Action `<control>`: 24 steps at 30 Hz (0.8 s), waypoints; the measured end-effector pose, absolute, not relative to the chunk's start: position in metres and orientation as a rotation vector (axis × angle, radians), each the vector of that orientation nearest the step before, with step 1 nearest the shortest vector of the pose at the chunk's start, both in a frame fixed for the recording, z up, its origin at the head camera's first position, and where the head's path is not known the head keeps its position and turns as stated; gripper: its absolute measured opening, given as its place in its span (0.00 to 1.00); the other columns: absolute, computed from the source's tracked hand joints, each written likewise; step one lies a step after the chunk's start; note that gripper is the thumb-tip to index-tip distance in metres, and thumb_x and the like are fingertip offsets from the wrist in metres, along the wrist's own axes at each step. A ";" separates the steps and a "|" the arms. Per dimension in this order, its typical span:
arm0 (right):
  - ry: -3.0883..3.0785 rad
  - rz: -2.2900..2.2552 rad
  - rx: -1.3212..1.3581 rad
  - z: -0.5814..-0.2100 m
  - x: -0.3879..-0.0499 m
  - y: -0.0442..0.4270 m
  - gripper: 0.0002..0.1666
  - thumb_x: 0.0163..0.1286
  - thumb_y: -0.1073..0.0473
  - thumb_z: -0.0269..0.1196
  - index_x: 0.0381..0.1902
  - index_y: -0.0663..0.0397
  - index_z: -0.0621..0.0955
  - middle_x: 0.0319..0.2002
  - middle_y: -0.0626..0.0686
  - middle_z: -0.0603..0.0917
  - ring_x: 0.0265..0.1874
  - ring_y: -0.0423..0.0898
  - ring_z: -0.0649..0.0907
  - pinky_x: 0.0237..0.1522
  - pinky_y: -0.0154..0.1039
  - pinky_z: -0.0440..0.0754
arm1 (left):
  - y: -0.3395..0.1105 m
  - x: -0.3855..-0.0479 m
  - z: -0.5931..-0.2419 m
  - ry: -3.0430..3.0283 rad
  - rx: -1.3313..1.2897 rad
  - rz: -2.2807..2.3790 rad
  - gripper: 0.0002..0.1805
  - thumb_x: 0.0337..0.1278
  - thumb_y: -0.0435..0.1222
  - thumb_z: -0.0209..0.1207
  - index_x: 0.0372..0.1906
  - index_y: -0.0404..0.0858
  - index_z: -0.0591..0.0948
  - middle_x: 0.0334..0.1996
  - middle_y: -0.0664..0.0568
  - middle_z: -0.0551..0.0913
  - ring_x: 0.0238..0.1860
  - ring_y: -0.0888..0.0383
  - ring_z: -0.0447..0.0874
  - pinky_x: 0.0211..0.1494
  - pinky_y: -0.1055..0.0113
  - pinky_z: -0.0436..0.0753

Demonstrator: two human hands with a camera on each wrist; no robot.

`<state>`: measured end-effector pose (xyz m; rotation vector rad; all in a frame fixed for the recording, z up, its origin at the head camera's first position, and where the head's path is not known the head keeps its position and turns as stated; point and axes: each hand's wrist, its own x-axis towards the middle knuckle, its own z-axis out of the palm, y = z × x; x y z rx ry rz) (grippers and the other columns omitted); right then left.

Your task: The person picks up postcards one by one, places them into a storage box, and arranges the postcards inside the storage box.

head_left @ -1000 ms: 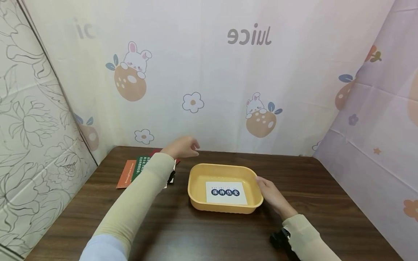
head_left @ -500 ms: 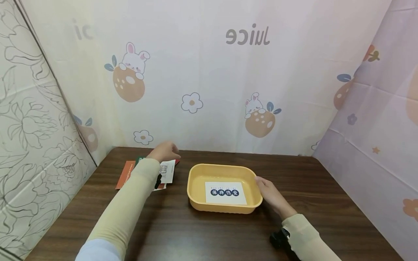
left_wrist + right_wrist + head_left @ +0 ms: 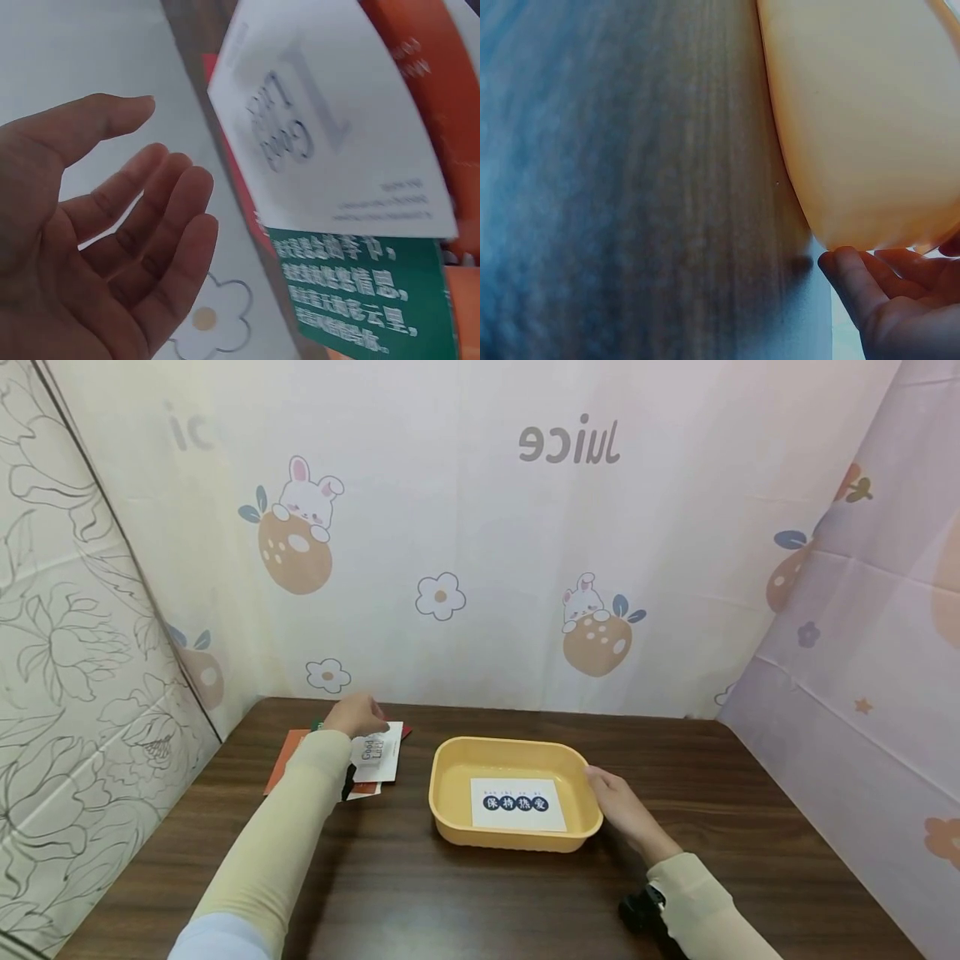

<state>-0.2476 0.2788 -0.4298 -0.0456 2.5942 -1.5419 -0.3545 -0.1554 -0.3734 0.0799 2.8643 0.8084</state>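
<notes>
Over the cards at the table's back left, my left hand (image 3: 354,716) hovers with loosely bent fingers. In the left wrist view a gap shows between this hand (image 3: 105,225) and the white "Good Luck" card (image 3: 352,150); nothing is in its grasp. Beneath that card lies a green card (image 3: 360,289) with white characters. My right hand (image 3: 626,808) grips the right side of a yellow plastic basin (image 3: 510,841), thumb at the rim and fingers against the outer wall. Inside the basin rests a white card (image 3: 517,820) with four blue circles of characters.
An orange card (image 3: 285,752) and a red card (image 3: 407,731) edge out from the overlapping pile. Everything stands on a dark wooden table (image 3: 450,902). A printed curtain (image 3: 480,527) hangs behind its back edge, with more panels at both sides.
My left hand has moved left and slightly down, from near the basin to above the card pile, uncovering the "Good Luck" card. My right hand and the basin have stayed put.
</notes>
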 end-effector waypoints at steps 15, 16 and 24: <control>2.606 -1.548 -0.064 -0.429 -0.247 0.277 0.36 0.85 0.48 0.39 0.72 0.77 0.60 0.70 0.73 0.64 0.70 0.66 0.65 0.68 0.60 0.61 | -0.174 -0.350 -0.390 2.896 -0.178 0.570 0.29 0.59 0.48 0.66 0.51 0.25 0.81 0.37 0.38 0.84 0.35 0.49 0.79 0.39 0.58 0.81; 2.609 -1.541 -0.072 -0.430 -0.247 0.277 0.37 0.85 0.48 0.38 0.72 0.77 0.59 0.70 0.74 0.64 0.70 0.66 0.65 0.68 0.60 0.61 | -0.174 -0.348 -0.390 2.898 -0.175 0.558 0.32 0.58 0.49 0.66 0.54 0.24 0.79 0.41 0.36 0.84 0.38 0.47 0.80 0.42 0.56 0.81; 2.615 -1.539 -0.059 -0.430 -0.247 0.278 0.36 0.85 0.48 0.39 0.72 0.77 0.60 0.69 0.74 0.65 0.69 0.66 0.66 0.68 0.60 0.62 | -0.172 -0.340 -0.386 2.869 -0.116 0.388 0.46 0.57 0.60 0.62 0.63 0.22 0.74 0.60 0.27 0.74 0.57 0.37 0.75 0.60 0.48 0.76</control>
